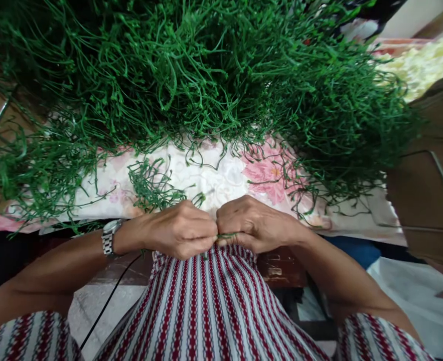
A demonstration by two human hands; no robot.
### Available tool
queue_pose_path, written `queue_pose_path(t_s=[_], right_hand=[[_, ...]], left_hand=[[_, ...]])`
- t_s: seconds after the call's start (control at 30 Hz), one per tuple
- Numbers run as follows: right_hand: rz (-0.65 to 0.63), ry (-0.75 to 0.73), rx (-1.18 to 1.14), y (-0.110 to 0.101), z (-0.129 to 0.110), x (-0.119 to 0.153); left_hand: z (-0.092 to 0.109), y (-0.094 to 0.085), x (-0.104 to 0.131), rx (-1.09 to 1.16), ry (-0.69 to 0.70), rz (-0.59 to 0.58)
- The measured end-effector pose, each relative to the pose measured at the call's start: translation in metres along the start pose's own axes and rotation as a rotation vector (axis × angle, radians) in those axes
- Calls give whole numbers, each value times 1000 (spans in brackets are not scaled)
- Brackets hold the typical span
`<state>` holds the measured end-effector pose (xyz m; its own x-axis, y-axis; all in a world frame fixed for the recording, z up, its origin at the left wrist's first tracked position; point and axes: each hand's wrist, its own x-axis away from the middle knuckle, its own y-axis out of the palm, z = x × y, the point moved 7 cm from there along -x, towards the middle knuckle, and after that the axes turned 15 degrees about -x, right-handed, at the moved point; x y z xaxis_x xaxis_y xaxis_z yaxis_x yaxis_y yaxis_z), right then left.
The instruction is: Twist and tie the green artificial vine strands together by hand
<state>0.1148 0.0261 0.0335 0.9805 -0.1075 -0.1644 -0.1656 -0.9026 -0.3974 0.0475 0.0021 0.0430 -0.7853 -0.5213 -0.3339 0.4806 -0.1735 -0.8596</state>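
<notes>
My left hand (pixel 191 229), with a metal watch (pixel 109 235) at the wrist, is closed just in front of my body. My right hand (pixel 253 223) is closed against it, the two sets of fingers meeting. A thin green stem (pixel 227 235) runs between them, pinched by the fingers of both hands; its ends are mostly hidden. Right beyond my left hand, a small bunch of green stems (pixel 151 185) lies on the flowered cloth (pixel 213 185). Several loose stem tips poke out above my left knuckles.
A big heap of green stems (pixel 191 70) covers the far side of the cloth, spilling into a smaller pile (pixel 51 175) at left. Brown cardboard (pixel 428 190) stands at the right, pale yellow flowers (pixel 428 62) behind it. A black cord (pixel 110 301) hangs at lower left.
</notes>
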Motion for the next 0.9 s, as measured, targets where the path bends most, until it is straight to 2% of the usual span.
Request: queue_pose_path(t_s=[0.1,0.17,0.2,0.27,0.37,0.4,0.43,0.5,0.6,0.67,0.8,0.9], right_hand=[[-114,-50,-212,8,-8,0],[-151,-77,-324,8,-12,5],[-131,-72,-367,6,-11,8],[39,-28,-417,-9,-4,14],[489,71,-426,-41,15,26],[619,94,-422,-48,20,29],[720,116,-409,-53,24,31],[819,173,-342,-55,28,29],[791,216,-223,-45,31,13],[764,209,-176,-38,34,3],[804,138,-133,-34,36,-3],[809,142,-51,-36,34,1]], left_hand=[[7,-4,5,110,42,28],[3,-11,9,176,-13,49],[-2,-15,10,202,-70,67],[-20,-24,13,219,-273,124],[-50,-33,18,234,-651,255],[-57,-32,18,261,-736,293],[-62,-31,18,295,-783,330],[-67,-27,13,351,-794,408],[-72,-23,10,392,-772,583],[-74,-20,9,436,-777,655],[-76,-17,8,555,-805,656],[-73,-26,9,481,-807,585]])
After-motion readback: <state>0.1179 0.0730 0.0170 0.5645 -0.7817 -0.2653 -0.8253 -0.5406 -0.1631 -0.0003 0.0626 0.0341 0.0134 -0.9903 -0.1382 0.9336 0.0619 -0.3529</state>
